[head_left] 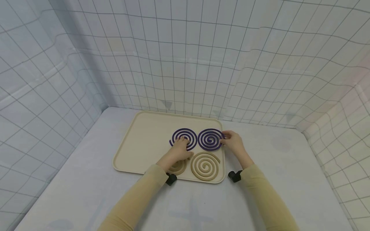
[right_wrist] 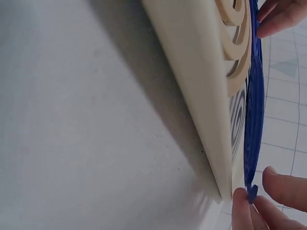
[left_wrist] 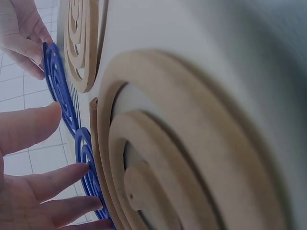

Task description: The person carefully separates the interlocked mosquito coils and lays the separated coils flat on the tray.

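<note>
Two blue mosquito coils lie side by side at the tray's right half in the head view. My left hand (head_left: pixel 180 150) reaches over a tan coil (head_left: pixel 177 168) and its fingertips touch the left blue coil (left_wrist: pixel 82 139); its fingers are spread and the thumb stands apart. At the tray's right edge, my right hand (head_left: pixel 233 142) holds the outer end of the right blue coil (head_left: pixel 210 140), fingers beneath and thumb above. That coil looks raised at its edge, with a striped shadow under it in the right wrist view. A second tan coil (head_left: pixel 205 166) lies nearer me.
All the coils are over a cream tray (head_left: pixel 138 141) with a low rim. It lies on a white-covered table (head_left: pixel 271 154). Grid-patterned cloth walls (head_left: pixel 185 64) enclose the back and sides. Black wrist cameras (head_left: pixel 235 176) sit below the sleeves.
</note>
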`<state>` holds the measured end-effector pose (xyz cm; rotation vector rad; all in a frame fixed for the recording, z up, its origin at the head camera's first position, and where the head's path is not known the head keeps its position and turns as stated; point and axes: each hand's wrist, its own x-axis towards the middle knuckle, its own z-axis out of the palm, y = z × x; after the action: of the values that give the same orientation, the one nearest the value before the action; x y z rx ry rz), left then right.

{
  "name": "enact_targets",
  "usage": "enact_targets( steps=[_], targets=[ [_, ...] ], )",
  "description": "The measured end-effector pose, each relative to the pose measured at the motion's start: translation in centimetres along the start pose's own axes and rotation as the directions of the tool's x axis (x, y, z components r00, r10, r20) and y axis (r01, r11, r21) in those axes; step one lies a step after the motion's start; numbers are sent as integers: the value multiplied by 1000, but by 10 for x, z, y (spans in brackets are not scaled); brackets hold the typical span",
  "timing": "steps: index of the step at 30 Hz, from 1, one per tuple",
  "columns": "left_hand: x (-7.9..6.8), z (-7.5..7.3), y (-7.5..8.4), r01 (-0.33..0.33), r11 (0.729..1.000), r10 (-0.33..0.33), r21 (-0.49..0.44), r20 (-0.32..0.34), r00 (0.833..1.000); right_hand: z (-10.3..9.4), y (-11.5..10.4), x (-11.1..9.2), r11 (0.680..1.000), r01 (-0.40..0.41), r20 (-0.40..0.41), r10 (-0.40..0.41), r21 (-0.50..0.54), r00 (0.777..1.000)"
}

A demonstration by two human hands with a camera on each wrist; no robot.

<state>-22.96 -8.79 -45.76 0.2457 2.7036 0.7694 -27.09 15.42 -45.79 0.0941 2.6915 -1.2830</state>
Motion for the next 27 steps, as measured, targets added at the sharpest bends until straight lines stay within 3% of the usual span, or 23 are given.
enact_targets(
  steps=[8, 15, 17, 23, 27],
  targets=[
    [-2, -2, 0, 1, 1000, -1, -27, 8, 1000, 1, -4, -2, 998, 35, -19, -37, -58, 999],
    [-5, -5, -4, -19, 998, 18, -58, -4, 1000, 5, -2, 1, 998, 66, -15, -66, -8, 998],
    [-5, -5, -5, -25, 998, 25, -63, -7, 1000, 5, 0, 2, 996, 86, 3, -86, -6, 996],
    [-6, -5, -5, -27, 998, 27, -61, 0, 1000, 4, 5, 6, 979, 163, 97, -152, -124, 984],
    [-6, -3, -6, -17, 998, 18, -63, 10, 1000, 5, 5, 8, 955, 232, 198, -195, -183, 961]
  ],
)
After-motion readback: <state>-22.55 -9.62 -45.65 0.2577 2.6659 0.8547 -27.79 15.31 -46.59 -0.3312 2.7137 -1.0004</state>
